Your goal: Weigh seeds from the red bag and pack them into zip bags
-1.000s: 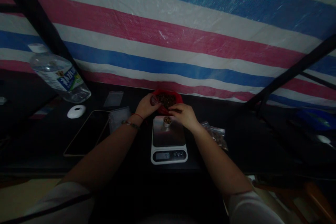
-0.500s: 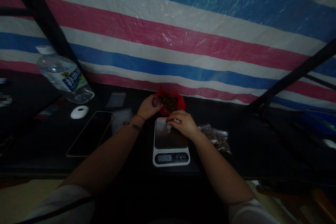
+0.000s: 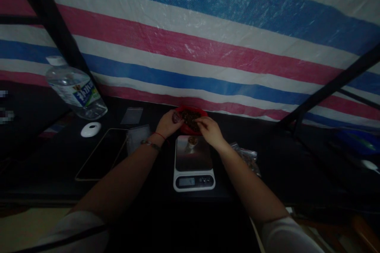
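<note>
My left hand [image 3: 168, 123] is closed on the near left rim of a red plastic bag [image 3: 190, 129], whose bunched edge shows between the fingers. Small dark brown dried pieces [image 3: 187, 117] fill the bag. Over its right side, my right hand [image 3: 211, 130] has thumb and fingertips pinched together at the pieces; whatever they hold is too small to name. Just in front of the bag lies a white kitchen scale [image 3: 194, 162] with a metal plate and a lit display. A small cup [image 3: 192, 142] with brown bits in it stands at the plate's back.
Clear zip bags of brown pieces [image 3: 249, 157] lie right of the scale, partly behind my right forearm. To the left are flat clear bags [image 3: 139, 136], a phone or tablet [image 3: 102, 154], a white rounded device [image 3: 90, 129] and a large bottle [image 3: 77, 91]. A striped sheet [image 3: 208, 75] hangs behind.
My right hand has moved from the small cup on the scale up and back to the brown pieces in the red bag. My left hand stays on the bag's rim.
</note>
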`<control>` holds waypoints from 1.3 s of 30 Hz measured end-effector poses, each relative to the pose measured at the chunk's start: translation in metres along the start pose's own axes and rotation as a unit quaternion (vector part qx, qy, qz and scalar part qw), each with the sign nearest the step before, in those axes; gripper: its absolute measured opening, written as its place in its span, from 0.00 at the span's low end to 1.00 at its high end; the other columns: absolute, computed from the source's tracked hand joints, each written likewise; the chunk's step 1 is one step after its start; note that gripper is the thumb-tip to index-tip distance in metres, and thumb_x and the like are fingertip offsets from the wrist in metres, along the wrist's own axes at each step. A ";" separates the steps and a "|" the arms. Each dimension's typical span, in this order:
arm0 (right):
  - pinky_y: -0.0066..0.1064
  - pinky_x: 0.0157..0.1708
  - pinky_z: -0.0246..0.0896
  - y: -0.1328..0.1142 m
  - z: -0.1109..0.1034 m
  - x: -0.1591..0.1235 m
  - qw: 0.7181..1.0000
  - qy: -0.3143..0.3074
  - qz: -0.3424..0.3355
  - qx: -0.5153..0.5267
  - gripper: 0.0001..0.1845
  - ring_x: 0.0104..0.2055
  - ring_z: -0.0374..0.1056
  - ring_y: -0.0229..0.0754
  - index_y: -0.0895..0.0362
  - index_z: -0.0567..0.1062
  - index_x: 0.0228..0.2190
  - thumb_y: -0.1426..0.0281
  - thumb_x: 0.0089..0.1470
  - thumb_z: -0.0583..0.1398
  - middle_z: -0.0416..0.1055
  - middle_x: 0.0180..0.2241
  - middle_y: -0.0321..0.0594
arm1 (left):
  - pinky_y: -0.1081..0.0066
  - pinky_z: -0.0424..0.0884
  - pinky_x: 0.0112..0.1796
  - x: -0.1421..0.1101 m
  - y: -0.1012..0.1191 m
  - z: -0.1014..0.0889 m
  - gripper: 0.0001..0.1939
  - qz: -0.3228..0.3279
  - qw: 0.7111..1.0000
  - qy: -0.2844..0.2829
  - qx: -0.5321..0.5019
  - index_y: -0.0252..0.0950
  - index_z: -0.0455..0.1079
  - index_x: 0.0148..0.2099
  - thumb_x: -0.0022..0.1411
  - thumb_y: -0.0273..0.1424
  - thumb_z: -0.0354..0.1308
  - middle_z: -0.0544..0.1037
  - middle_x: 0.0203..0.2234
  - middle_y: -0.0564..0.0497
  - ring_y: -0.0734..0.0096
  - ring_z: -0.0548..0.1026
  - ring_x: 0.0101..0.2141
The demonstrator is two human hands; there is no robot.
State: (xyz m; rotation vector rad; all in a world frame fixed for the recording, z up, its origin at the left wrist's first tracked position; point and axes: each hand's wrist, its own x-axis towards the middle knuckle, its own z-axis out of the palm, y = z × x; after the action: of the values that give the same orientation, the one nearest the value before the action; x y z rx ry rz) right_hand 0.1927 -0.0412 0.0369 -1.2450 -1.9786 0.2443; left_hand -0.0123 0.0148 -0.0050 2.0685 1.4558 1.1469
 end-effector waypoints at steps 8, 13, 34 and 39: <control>0.36 0.52 0.58 0.014 0.040 0.061 0.954 -0.256 -0.014 -0.156 0.20 0.51 0.67 0.48 0.59 0.74 0.48 0.72 0.52 0.59 0.72 0.49 0.50 | 0.64 0.70 0.42 -0.004 0.006 -0.003 0.18 0.008 1.000 -0.012 0.000 0.36 0.68 0.45 0.52 0.39 0.58 0.75 0.38 0.47 0.62 0.74 0.39; 0.32 0.49 0.60 0.016 0.049 0.071 0.946 -0.277 -0.053 -0.158 0.15 0.47 0.69 0.45 0.59 0.78 0.43 0.75 0.53 0.57 0.75 0.45 0.47 | 0.65 0.70 0.42 -0.004 0.006 -0.004 0.16 0.004 1.000 -0.015 -0.001 0.37 0.68 0.43 0.52 0.38 0.58 0.76 0.37 0.48 0.63 0.74 0.38; 0.33 0.51 0.61 0.018 0.011 0.016 0.994 -0.071 0.057 -0.063 0.16 0.45 0.71 0.42 0.56 0.79 0.39 0.79 0.49 0.59 0.77 0.41 0.40 | 0.65 0.69 0.43 -0.004 0.007 -0.004 0.20 -0.031 0.999 -0.012 -0.006 0.36 0.67 0.45 0.53 0.42 0.58 0.76 0.37 0.47 0.62 0.74 0.39; 0.34 0.53 0.60 0.018 0.016 0.016 0.993 -0.070 0.071 -0.056 0.16 0.48 0.69 0.43 0.57 0.78 0.41 0.79 0.50 0.59 0.76 0.44 0.42 | 0.65 0.69 0.42 -0.003 0.007 -0.003 0.20 -0.022 1.000 -0.019 -0.004 0.36 0.67 0.43 0.52 0.42 0.58 0.75 0.37 0.48 0.64 0.74 0.38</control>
State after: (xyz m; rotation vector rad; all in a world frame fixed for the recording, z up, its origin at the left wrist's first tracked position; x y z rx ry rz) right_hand 0.1905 -0.0153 0.0243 -1.4798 -2.0469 0.3024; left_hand -0.0111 0.0087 -0.0002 2.0321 1.4679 1.0891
